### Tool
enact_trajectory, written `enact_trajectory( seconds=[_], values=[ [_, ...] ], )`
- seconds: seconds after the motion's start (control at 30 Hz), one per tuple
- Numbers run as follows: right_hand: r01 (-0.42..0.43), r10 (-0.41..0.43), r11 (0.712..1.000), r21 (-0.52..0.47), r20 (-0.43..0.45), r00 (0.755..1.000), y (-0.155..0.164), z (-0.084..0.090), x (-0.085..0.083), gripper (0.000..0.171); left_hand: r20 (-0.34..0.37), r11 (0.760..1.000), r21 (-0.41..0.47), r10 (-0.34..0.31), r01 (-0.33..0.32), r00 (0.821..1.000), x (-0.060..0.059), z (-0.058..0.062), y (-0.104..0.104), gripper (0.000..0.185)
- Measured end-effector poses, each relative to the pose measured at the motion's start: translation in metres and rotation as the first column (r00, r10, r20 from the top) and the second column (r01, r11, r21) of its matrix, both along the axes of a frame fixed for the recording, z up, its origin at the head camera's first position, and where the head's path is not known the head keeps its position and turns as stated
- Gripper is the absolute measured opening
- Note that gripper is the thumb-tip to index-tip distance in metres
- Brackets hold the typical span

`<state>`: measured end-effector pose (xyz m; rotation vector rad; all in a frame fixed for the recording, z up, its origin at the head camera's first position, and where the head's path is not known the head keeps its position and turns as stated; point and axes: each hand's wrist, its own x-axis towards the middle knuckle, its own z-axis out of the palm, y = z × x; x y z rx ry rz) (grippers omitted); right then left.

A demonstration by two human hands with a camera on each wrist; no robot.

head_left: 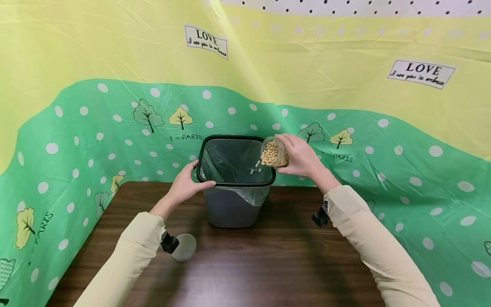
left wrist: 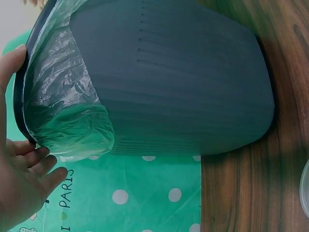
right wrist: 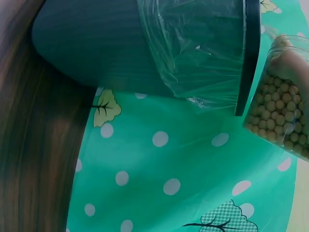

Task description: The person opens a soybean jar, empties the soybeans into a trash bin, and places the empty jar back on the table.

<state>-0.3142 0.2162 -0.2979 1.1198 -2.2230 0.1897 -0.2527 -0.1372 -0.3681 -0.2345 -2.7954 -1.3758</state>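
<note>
A grey trash can (head_left: 233,207) with a black rim and a clear plastic liner (head_left: 255,195) stands upright on the table. My left hand (head_left: 185,184) holds its near left rim corner, thumb on the front edge and fingers at the left side. My right hand (head_left: 301,155) grips a clear jar (right wrist: 280,104), tilted with its mouth toward the can, over the right rim. Round tan beans (head_left: 270,154) fill much of the jar and reach its mouth. Several blurred pale bits (head_left: 256,171) show below the mouth, over the can's opening.
A round translucent lid (head_left: 184,247) lies on the dark wood table (head_left: 245,273), close to the left wrist. Behind the can hangs a green and yellow printed cloth (head_left: 364,140), which also runs down along the table's left side.
</note>
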Motion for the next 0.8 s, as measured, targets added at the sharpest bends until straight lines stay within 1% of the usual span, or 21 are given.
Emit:
enact_trajectory(
  seconds=[0.17, 0.3, 0.5, 0.67, 0.8],
  values=[
    [-0.007, 0.012, 0.997, 0.079, -0.065, 0.998, 0.0, 0.002, -0.003, 0.091, 0.002, 1.0, 0.001, -0.002, 0.002, 1.0, 0.001, 0.001, 0.0, 0.1],
    [0.005, 0.006, 0.992, 0.128, -0.081, 0.997, 0.001, 0.005, -0.005, 0.093, 0.0, 1.0, -0.005, 0.0, 0.0, 1.0, 0.001, 0.002, 0.0, 0.101],
    [-0.012, 0.031, 0.986, 0.165, -0.113, 0.993, -0.001, 0.009, -0.007, 0.096, 0.001, 1.0, 0.002, 0.004, -0.004, 1.0, 0.002, 0.001, 0.0, 0.096],
    [-0.049, 0.078, 0.982, 0.184, -0.153, 0.985, -0.005, 0.013, -0.01, 0.097, 0.003, 1.0, 0.005, 0.007, -0.007, 1.0, 0.001, 0.001, -0.001, 0.099],
    [-0.057, 0.091, 0.979, 0.197, -0.168, 0.982, -0.008, 0.016, -0.011, 0.098, 0.01, 1.0, 0.008, 0.009, -0.009, 1.0, 0.001, 0.0, -0.001, 0.1]
  ],
)
